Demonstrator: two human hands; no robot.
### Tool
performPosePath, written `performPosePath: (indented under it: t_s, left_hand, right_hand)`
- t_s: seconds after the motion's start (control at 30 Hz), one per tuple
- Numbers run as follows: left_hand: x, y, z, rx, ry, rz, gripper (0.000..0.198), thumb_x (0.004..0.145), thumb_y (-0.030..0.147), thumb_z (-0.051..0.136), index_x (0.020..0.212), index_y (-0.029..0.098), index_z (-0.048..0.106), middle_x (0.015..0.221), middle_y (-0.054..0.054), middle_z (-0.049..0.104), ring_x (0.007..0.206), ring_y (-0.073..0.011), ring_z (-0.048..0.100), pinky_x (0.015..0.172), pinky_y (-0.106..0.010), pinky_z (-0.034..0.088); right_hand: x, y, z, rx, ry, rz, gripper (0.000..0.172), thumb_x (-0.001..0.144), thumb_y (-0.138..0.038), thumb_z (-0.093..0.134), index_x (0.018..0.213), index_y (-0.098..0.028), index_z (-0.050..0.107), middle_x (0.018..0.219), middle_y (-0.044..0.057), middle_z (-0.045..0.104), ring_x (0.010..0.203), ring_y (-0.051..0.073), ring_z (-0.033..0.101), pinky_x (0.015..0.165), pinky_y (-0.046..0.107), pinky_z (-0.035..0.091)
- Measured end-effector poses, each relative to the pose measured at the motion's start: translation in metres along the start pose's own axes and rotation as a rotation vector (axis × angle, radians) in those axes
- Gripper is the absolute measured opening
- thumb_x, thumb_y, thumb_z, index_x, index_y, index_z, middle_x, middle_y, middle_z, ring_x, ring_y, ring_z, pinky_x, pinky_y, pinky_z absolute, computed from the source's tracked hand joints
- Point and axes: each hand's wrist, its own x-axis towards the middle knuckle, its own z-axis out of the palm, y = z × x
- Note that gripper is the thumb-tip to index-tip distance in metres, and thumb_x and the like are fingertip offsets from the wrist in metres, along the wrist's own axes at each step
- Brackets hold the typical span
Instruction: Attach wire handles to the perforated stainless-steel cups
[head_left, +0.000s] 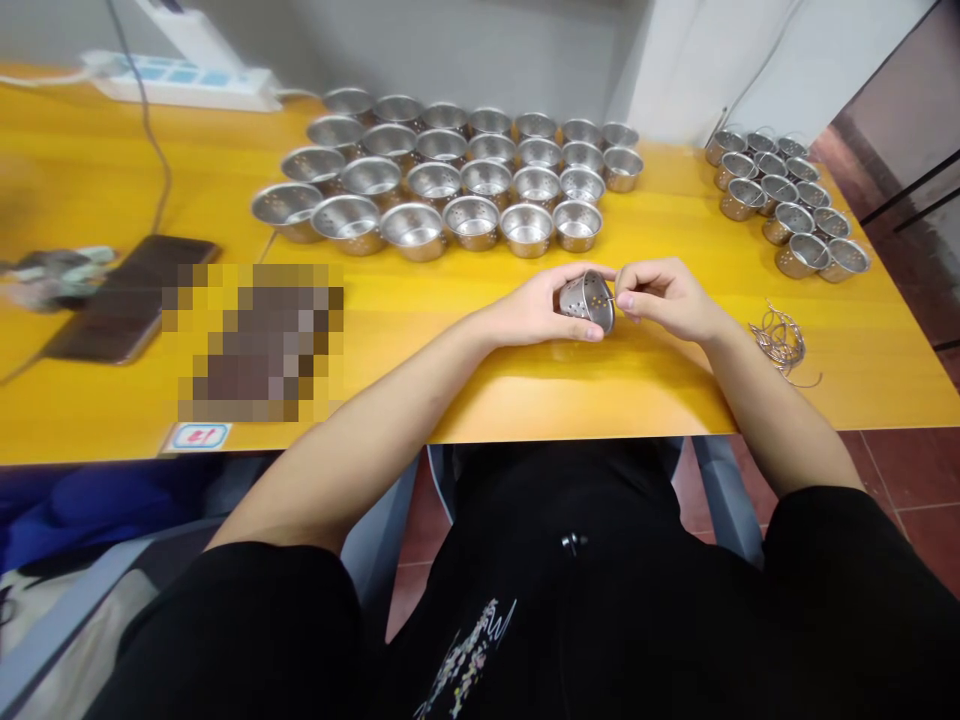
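My left hand is wrapped round a small perforated metal cup, tipped on its side with its mouth towards the right. At that mouth my right hand closes thumb and forefinger on a thin metal wire, of which only a short piece shows. Beyond both hands stand rows of similar perforated cups without visible handles. To the right of my right forearm lies a tangled pile of curved wires.
More cups with thin wires across them stand in a group at the right. On the left are a dark phone, a blurred-out dark rectangle and a small label. A power strip lies at the back left.
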Motion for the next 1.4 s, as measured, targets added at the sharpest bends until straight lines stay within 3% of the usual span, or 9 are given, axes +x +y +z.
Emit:
performPosePath:
  t_s: [0.17,0.33,0.67,0.97,1.23,1.4]
  left_hand:
    - [0.0006,-0.0069,-0.0008,0.021,0.016,-0.001,0.118,0.066,0.075,0.129,0.162,0.027,0.081,0.143,-0.011,0.086,0.123,-0.0317,0.084,0.112,-0.043,0.070]
    - [0.0002,-0.0073,0.0005,0.030,0.031,0.001,0.119,0.065,0.079,0.127,0.161,0.027,0.080,0.134,-0.009,0.085,0.118,-0.0299,0.082,0.106,-0.041,0.069]
    - [0.0014,-0.0031,0.0008,0.067,0.028,0.010,0.120,0.063,0.083,0.127,0.157,0.026,0.081,0.144,-0.012,0.086,0.125,-0.0332,0.083,0.114,-0.045,0.069]
    - [0.0007,-0.0073,0.0005,0.079,0.048,0.010,0.124,0.059,0.083,0.128,0.160,0.028,0.081,0.139,-0.010,0.085,0.121,-0.0321,0.082,0.110,-0.043,0.069]
    - [-0.0015,-0.0040,0.0006,0.041,0.012,0.003,0.121,0.064,0.076,0.129,0.163,0.027,0.079,0.145,-0.012,0.083,0.125,-0.0320,0.081,0.110,-0.042,0.069]
    - [-0.0012,-0.0022,0.0012,-0.007,0.000,-0.008,0.106,0.077,0.080,0.122,0.159,0.028,0.079,0.142,-0.010,0.084,0.119,-0.0285,0.081,0.106,-0.039,0.068]
  right_hand:
    - [0.0006,0.0009,-0.0010,-0.002,-0.007,0.024,0.073,0.101,-0.080,0.109,0.077,-0.021,0.075,0.068,-0.003,0.062,0.065,0.013,0.049,0.065,0.028,0.041]
    - [0.0004,0.0030,-0.0032,0.000,-0.035,0.014,0.077,0.109,-0.084,0.099,0.074,-0.021,0.072,0.067,-0.002,0.066,0.063,0.014,0.051,0.066,0.029,0.042]
    - [0.0009,0.0033,-0.0053,-0.033,-0.035,-0.017,0.080,0.109,-0.087,0.098,0.074,-0.021,0.069,0.068,-0.003,0.061,0.064,0.013,0.047,0.066,0.029,0.039]
    - [0.0015,0.0037,-0.0043,-0.047,-0.036,-0.011,0.080,0.103,-0.088,0.103,0.075,-0.022,0.069,0.069,-0.004,0.058,0.065,0.013,0.045,0.064,0.030,0.037]
    - [0.0006,0.0045,-0.0019,-0.069,-0.028,-0.054,0.074,0.106,-0.077,0.105,0.076,-0.020,0.070,0.069,-0.005,0.055,0.066,0.011,0.042,0.064,0.028,0.035]
    - [-0.0002,0.0021,-0.0010,-0.108,-0.048,-0.022,0.075,0.105,-0.080,0.104,0.075,-0.020,0.072,0.070,-0.004,0.056,0.066,0.012,0.043,0.062,0.029,0.036]
